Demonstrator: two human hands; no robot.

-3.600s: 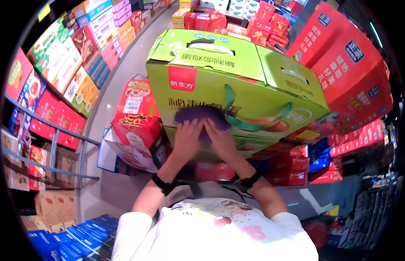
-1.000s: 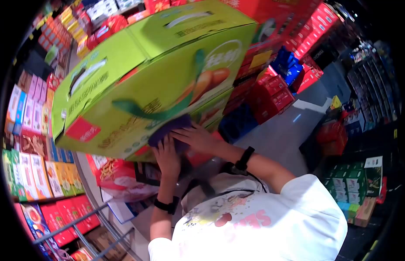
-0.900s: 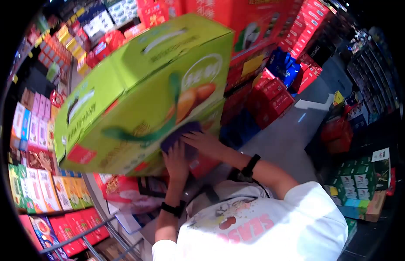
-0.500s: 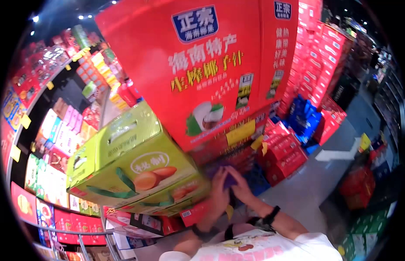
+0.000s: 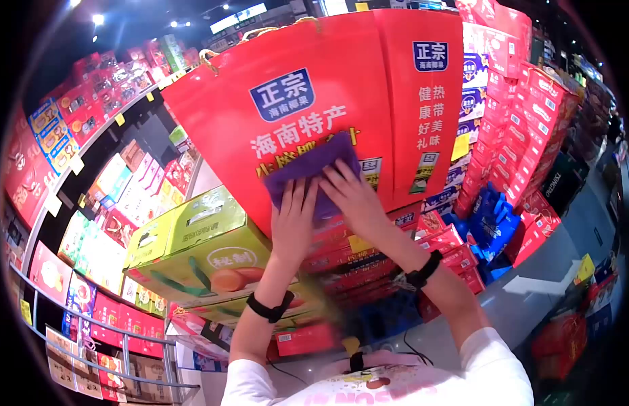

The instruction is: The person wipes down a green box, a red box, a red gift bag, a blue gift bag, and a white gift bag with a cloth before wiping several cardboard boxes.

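A purple cloth (image 5: 314,166) lies against the front of a large red gift bag (image 5: 341,81) with white and yellow lettering. My left hand (image 5: 295,216) rests on the cloth's lower left part, fingers spread and pointing up. Beside it, my right hand (image 5: 352,196) presses on the cloth's right part, its fingers also apart. Both wrists wear black bands. Left of my left hand stands a green box (image 5: 199,250) with a picture of eggs, on top of another green box.
Stacked red boxes (image 5: 524,135) rise at the right, with blue bags (image 5: 492,220) on the floor before them. Shelves of packaged goods line the left, near a metal rail (image 5: 91,321). A grey floor (image 5: 517,298) shows at the lower right.
Both hands have moved up from low in front of my body to the red bag's front. The purple cloth, bunched between them before, is now spread on the bag. The view has shifted.
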